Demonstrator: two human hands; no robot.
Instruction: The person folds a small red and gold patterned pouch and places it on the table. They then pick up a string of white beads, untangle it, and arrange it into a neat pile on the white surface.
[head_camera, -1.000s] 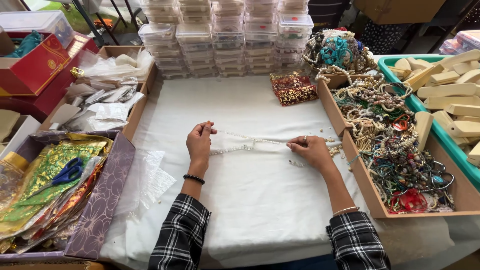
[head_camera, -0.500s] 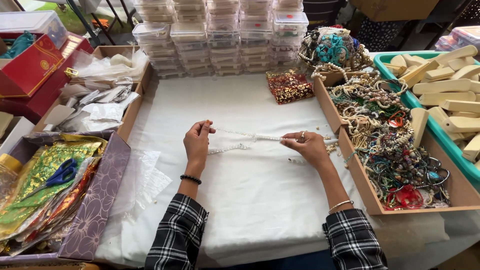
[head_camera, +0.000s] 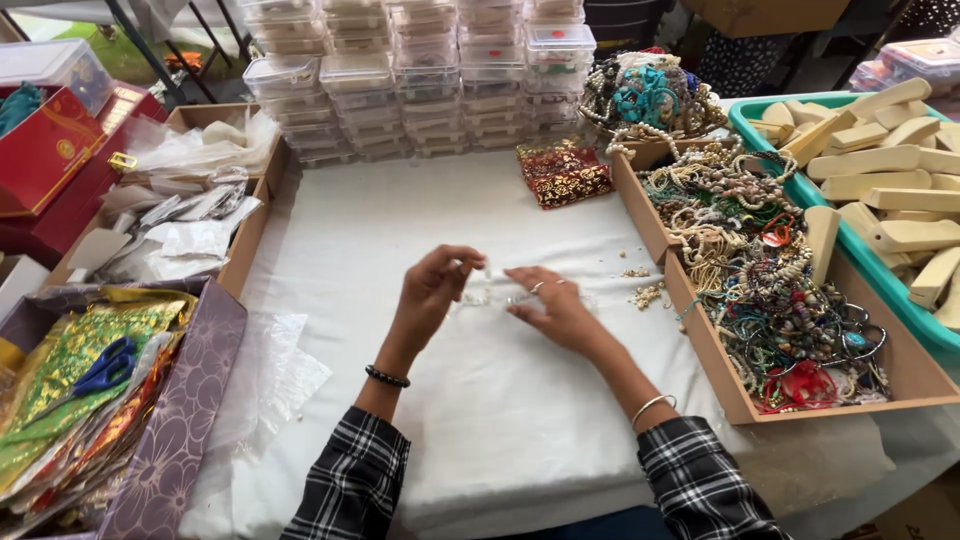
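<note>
Stacked clear boxes (head_camera: 420, 75) lined the table's (head_camera: 520, 420) far edge; a tray of beaded jewellery (head_camera: 770, 290) sat right, packets, perhaps pouches (head_camera: 70, 400), left.

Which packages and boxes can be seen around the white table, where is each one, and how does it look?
Clear plastic boxes: stacked at the far edge, rectangular, transparent with lids.
Red box: far left, rectangular, red with gold trim.
Red pouch: far centre, flat, red with gold pattern.
Foil bags: near left, flat, gold and green.
Wooden tray: on the right, long, brown, full of beaded jewellery.
Green bin: far right, teal, holding pale wooden pieces.
</note>
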